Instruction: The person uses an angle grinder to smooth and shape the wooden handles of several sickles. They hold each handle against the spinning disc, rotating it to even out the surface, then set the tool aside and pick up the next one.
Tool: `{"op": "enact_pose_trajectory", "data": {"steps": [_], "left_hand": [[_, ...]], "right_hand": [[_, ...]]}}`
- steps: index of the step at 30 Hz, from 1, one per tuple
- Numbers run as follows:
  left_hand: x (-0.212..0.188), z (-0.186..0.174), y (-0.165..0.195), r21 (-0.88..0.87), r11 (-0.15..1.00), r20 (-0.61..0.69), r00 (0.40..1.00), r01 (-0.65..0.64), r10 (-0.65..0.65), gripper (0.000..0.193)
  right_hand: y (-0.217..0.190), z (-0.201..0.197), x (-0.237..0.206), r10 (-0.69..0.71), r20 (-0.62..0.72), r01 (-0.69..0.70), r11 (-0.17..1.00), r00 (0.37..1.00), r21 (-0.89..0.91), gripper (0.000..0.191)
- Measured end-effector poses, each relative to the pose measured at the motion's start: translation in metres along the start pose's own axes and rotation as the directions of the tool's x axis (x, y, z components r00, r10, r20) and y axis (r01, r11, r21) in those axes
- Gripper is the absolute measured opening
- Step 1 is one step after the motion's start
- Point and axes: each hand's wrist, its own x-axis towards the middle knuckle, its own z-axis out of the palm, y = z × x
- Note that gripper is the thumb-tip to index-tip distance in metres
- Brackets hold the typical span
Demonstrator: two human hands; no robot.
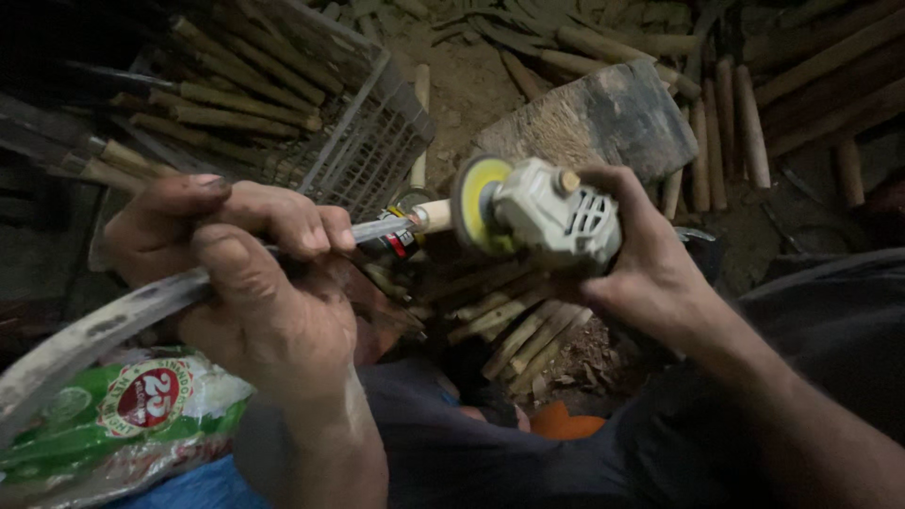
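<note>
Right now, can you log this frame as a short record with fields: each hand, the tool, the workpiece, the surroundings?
left hand: left hand closed around a curved metal blade near its handle end
right hand: right hand grips a grey angle grinder
tool contact: yellow sanding disc at the pale wooden handle; contact cannot be confirmed
behind: wire crate holding wooden sticks; wooden block
lower left: green and white plastic bag
ground: loose sticks, wood scraps
</note>
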Motion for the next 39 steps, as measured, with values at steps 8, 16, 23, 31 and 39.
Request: {"op": "enact_pose_trajectory", "data": {"steps": [8, 16, 23, 31, 39], "left_hand": [[0.001, 0.005, 0.002, 0.031, 0.998, 0.011, 0.999, -0.048, 0.048, 0.029], [0.002, 0.006, 0.002, -0.045, 0.997, 0.036, 0.997, -0.06, 0.062, 0.025], [-0.001, 0.003, 0.002, -0.008, 1.0, 0.006, 1.0, -0.027, 0.027, 0.031], [-0.006, 0.005, 0.002, 0.078, 0.996, -0.089, 0.995, 0.042, -0.035, 0.046], [-0.004, 0.005, -0.003, -0.073, 0.997, -0.092, 0.995, 0.024, -0.031, 0.057]], "right_hand": [[-0.004, -0.002, -0.003, -0.033, -0.135, -0.023, 0.918, 0.99, -0.395, 0.106], [-0.006, 0.003, -0.013, -0.051, -0.032, 0.038, 0.947, 0.998, -0.319, 0.1], [-0.012, -0.002, -0.004, 0.055, -0.162, -0.123, 0.886, 0.985, -0.447, 0.103], [-0.009, 0.005, -0.019, 0.01, -0.028, -0.015, 0.986, 1.0, -0.167, 0.094], [-0.004, -0.011, -0.01, 0.099, -0.185, -0.171, 0.888, 0.978, -0.426, 0.104]]}}
